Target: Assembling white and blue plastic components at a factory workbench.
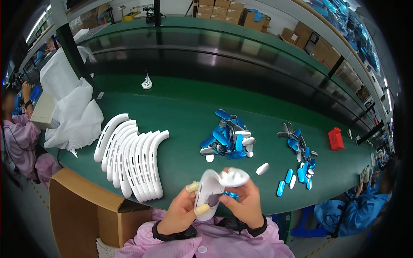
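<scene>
Over the table's front edge, my left hand [180, 211], with beige covers on some fingertips, grips a white curved plastic shell [208, 185]. On the other side my right hand [248, 203] is closed around the shell's rounded white end [236, 177], its thumb pressing at a dark grey flat piece [214, 199] inside. A bit of shiny blue [231, 195] shows under the right hand; what it belongs to is partly hidden. Left of my hands lies a row of curved white slotted parts [137, 163]. Ahead is a heap of blue and silver oval pieces [223, 135].
More oval pieces [301, 148] are scattered to the right, near a red bin [336, 139]. White foam wrap [73, 107] is piled at the left. An open cardboard box [79, 210] stands by the front edge. Co-workers sit at both sides.
</scene>
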Demonstrator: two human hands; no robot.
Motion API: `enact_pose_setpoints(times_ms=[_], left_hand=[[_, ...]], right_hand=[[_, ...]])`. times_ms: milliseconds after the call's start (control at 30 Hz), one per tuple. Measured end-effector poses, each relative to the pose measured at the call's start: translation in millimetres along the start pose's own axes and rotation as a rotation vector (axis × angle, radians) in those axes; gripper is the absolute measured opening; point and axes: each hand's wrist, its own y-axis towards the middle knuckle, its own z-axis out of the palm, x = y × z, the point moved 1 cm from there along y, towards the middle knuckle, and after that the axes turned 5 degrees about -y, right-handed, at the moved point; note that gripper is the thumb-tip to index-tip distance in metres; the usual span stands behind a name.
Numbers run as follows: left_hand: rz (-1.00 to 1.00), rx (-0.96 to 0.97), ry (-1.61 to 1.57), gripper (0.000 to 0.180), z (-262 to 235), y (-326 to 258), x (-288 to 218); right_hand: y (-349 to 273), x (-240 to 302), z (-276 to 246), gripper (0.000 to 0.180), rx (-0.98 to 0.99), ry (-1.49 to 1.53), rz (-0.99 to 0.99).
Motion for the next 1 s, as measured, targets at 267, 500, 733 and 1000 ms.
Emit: enact_pose_setpoints(times_ms=[267, 500, 733, 1000], left_hand=[[-0.001, -0.002, 0.083, 0.049, 1, 0, 0], [-0.021, -0.057, 0.127, 0.046, 1, 4, 3], [0.025, -0.178, -0.117, 0.053, -5, 32, 1], [0.376, -0.503, 1.114, 0.037, -49, 26, -42]], right_hand=[[0, -3, 4, 0.032, 0.067, 0.148, 0.134], [7, -23, 1, 0.029, 0.071, 0.048, 0.13], [-1, -14, -12, 0.05, 0.399, 0.131, 0.486], [140, -54, -136, 0.026, -0.064, 0.056, 0.242]])
